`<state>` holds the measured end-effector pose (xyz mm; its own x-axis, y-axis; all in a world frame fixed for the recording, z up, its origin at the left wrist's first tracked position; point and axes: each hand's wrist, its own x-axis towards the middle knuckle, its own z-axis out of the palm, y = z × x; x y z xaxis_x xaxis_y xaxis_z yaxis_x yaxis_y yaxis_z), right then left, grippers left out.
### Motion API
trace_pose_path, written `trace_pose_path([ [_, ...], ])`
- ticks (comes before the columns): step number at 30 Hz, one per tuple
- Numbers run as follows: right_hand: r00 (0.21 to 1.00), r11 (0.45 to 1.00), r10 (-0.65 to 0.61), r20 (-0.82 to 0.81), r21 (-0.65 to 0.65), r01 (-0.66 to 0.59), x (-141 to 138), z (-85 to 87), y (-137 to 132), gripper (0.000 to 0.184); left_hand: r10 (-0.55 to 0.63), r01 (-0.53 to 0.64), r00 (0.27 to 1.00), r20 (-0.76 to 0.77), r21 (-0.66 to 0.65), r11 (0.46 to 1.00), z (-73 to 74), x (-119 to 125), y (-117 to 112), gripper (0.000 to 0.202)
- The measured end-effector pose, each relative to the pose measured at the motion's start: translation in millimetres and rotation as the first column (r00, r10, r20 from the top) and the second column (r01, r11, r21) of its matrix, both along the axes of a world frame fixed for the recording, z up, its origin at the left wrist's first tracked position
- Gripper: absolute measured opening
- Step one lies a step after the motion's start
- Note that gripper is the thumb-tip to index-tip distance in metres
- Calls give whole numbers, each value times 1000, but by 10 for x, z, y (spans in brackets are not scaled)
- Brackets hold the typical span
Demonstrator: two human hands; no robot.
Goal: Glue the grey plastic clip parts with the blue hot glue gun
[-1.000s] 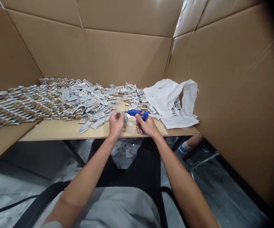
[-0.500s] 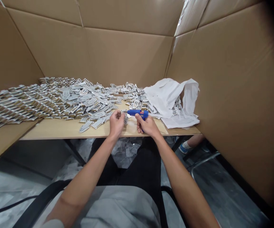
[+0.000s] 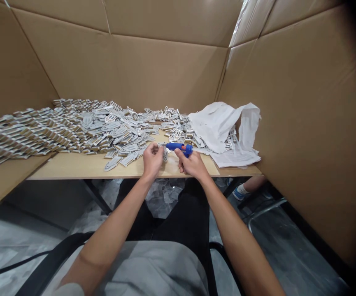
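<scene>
Over the front edge of the table, my right hand (image 3: 192,163) is closed around the handle of a blue glue gun (image 3: 178,146) with an orange patch on its side. The gun's thin nozzle points left. Facing it, my left hand (image 3: 153,159) pinches a small grey flat piece (image 3: 164,153), partly hidden by the fingers. The nozzle tip is right at this piece; whether they touch, I cannot tell. Just left of my left hand lies a loose heap of similar grey pieces (image 3: 120,131), rounded at one end and slotted.
Neat stacked rows of the pieces (image 3: 26,133) fill the left side. Crumpled white sheets (image 3: 213,123) cover more pieces at the right. Cardboard walls (image 3: 165,74) enclose the wooden table (image 3: 73,166). Beyond the right wall's lower edge shows another person's shoe (image 3: 239,193).
The view has shifted slightly. Both hands keep the same hold on the glue gun and the grey piece, with the gun tilted a little more down to the right.
</scene>
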<state>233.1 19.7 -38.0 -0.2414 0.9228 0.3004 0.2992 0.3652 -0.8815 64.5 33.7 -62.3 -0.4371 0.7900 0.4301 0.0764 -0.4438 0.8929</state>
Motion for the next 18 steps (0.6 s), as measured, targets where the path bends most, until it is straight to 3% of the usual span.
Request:
trace_pose_path([
  [7, 997, 999, -33, 67, 23, 32, -1, -38, 6, 64, -9, 9, 1000, 11, 0, 1000, -11, -2, 3, 18],
  [12, 982, 977, -91, 163, 208, 56, -34, -56, 10, 50, -54, 56, 996, 64, -29, 998, 4, -14, 23, 20],
  [15, 983, 949, -153, 102, 293, 118, -58, -70, -6, 45, -65, 71, 992, 111, -52, 996, 20, -6, 31, 16],
  [18, 978, 958, -209, -13, 196, 207, -56, -115, 5, 54, -61, 68, 992, 114, -56, 996, 10, 10, 15, 14],
])
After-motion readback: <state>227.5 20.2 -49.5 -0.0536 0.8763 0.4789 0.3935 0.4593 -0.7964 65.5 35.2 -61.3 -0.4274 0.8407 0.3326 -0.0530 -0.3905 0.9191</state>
